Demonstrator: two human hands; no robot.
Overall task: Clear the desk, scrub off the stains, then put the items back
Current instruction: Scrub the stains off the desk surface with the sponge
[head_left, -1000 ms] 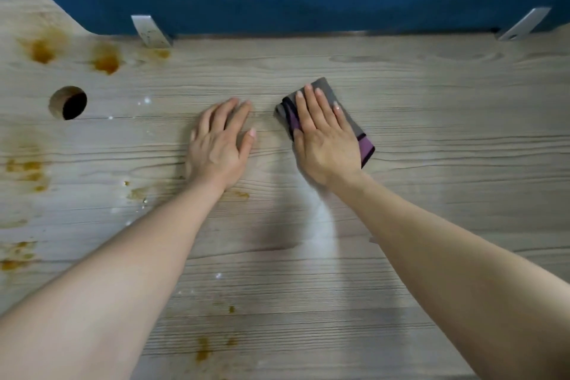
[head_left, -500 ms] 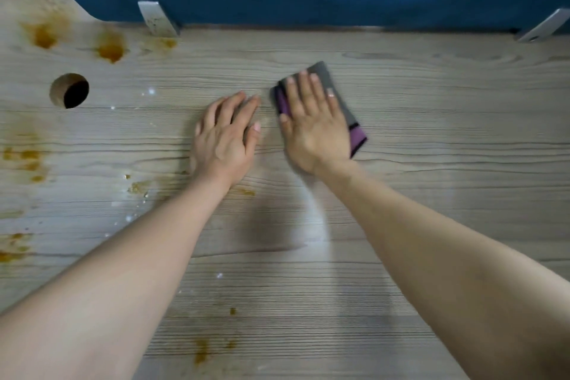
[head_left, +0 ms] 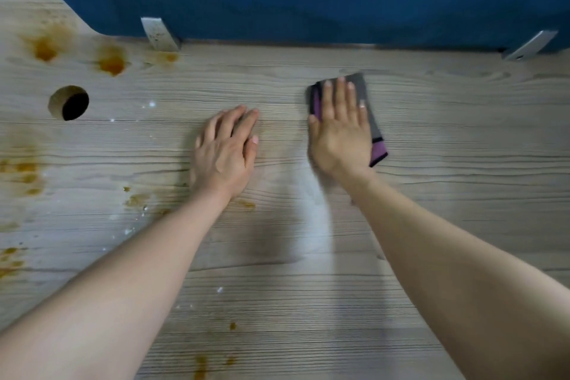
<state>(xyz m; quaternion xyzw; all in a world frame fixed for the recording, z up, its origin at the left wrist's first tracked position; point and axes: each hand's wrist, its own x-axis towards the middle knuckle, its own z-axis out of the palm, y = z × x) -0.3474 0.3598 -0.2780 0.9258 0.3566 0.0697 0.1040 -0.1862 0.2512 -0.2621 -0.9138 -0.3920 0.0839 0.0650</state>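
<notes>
The right hand [head_left: 340, 133] has slid the cloth [head_left: 374, 129] rightward, fingers [head_left: 340, 92] flat; left hand [head_left: 223, 153] rests open-fingered.

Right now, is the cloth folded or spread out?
Folded: the cloth is a compact pad under the flat right hand.

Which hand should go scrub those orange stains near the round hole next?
Probably the right hand: it already presses the cloth. The left hand, flat on the desk, lies nearer the stains but holds nothing.
</notes>
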